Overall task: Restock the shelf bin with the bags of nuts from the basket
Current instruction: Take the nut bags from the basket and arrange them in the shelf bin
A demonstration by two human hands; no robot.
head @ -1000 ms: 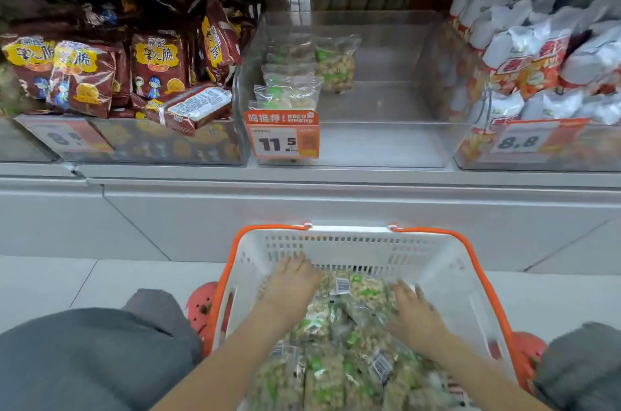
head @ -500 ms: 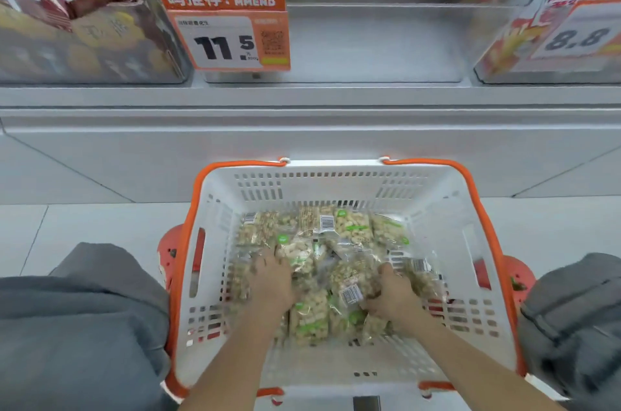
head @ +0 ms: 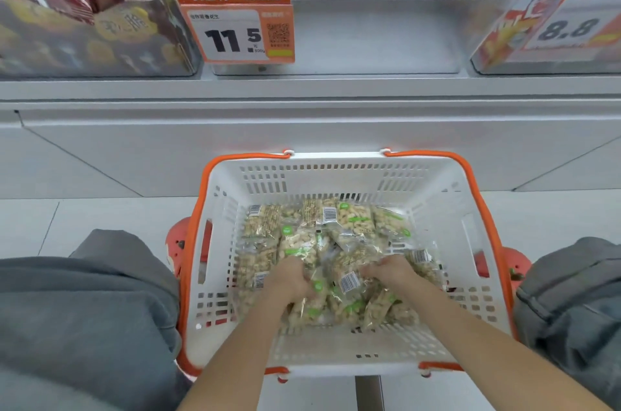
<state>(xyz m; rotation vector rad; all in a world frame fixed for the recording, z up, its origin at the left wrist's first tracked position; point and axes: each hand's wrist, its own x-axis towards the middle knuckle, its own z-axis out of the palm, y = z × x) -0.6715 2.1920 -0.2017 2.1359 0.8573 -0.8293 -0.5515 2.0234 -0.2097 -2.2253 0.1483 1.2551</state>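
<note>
- White basket (head: 433, 195) with orange rim holds the bags of nuts (head: 339, 229).
- Left hand (head: 290, 279) and right hand (head: 391, 271), fingers curled, each grip bags in the pile.
- Clear shelf bin (head: 376, 37) sits far above.

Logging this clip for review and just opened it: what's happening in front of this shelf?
A person crouches at a white plastic shopping basket with orange handles, both hands down in a pile of clear bags of nuts with green labels. The left hand and the right hand each curl around bags near the middle of the pile. Nothing is lifted out yet. Above, the clear plastic shelf bin behind the orange 11.5 price tag holds only a few bags at its back.
</note>
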